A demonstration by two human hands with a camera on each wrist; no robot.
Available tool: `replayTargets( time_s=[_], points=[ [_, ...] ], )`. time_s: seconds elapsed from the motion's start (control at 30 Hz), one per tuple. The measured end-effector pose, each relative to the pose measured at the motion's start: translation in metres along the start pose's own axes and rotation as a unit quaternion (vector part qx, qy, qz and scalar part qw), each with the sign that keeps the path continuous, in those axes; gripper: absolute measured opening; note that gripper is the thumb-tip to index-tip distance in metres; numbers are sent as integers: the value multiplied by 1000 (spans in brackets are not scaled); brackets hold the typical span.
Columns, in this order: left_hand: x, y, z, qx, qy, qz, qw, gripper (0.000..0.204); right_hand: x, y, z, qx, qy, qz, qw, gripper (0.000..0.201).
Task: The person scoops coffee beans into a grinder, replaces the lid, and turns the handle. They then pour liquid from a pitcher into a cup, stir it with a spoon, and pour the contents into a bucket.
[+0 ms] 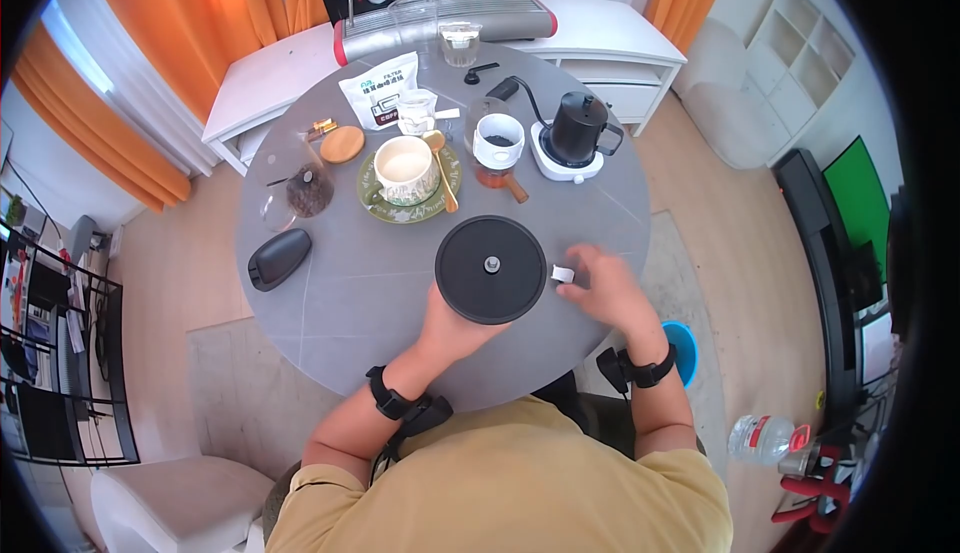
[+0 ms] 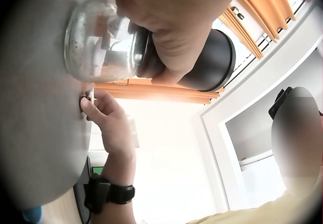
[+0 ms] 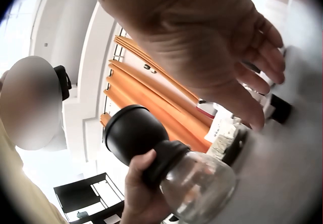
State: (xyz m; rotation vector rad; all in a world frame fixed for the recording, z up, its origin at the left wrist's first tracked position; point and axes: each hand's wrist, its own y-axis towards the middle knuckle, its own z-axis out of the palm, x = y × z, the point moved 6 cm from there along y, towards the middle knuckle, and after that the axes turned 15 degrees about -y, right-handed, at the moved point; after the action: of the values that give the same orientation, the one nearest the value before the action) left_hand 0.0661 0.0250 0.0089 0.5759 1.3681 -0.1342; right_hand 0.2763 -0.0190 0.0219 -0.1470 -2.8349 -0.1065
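Note:
My left hand (image 2: pixel 176 27) grips the black neck of a manual coffee grinder (image 1: pixel 491 271), its fingers round the waist between a round black top and a clear glass jar (image 2: pixel 98 40). From above, the black lid with a metal nut in its centre hides part of that hand. In the right wrist view the grinder (image 3: pixel 136 133) leans, jar downward. My right hand (image 1: pixel 605 288) is just right of the grinder, low over the table. Its thumb and fingers are spread beside a small white-and-black piece (image 1: pixel 562 274), which shows dark on one side (image 3: pixel 280 109).
Behind the grinder, a cup (image 1: pixel 407 168) and wooden spoon (image 1: pixel 444 175) sit on a green plate (image 1: pixel 375 205). A black kettle (image 1: pixel 578 133), white dripper (image 1: pixel 498 135), coffee bag (image 1: pixel 375 93), black crank handle (image 1: pixel 482 73), glass of beans (image 1: pixel 308 193) and black case (image 1: pixel 280 259) surround it.

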Motion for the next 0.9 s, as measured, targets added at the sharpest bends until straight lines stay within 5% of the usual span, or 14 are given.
replayTargets(
  time_s=[0.13, 0.2, 0.43, 0.53, 0.63, 0.77, 0.83, 0.9],
  points=[
    [1, 1, 1, 4, -18, -3, 1000, 55, 39, 1, -55, -155, 57, -37, 986, 46],
    [-9, 4, 4, 14, -20, 23, 999, 58, 77, -5, -80, -201, 155, -175, 951, 56],
    [-3, 3, 5, 17, -195, -39, 980, 72, 135, -2, -71, -135, 67, -233, 961, 74],
    [-8, -1, 2, 32, -77, 38, 996, 68, 137, 0, -72, -161, 54, -263, 950, 67],
    [5, -3, -2, 20, -51, 4, 998, 67, 131, 7, -81, -153, 168, -306, 924, 70],
    [-2, -4, 4, -6, -70, 4, 997, 66, 108, 9, -124, -311, 214, -241, 894, 69],
    [0, -4, 3, -1, -56, -6, 998, 65, 79, 23, -113, -246, 344, -156, 893, 60],
    [3, -2, 2, 9, -29, -23, 999, 63, 38, 40, -82, -122, 571, -40, 811, 50]
  ],
)
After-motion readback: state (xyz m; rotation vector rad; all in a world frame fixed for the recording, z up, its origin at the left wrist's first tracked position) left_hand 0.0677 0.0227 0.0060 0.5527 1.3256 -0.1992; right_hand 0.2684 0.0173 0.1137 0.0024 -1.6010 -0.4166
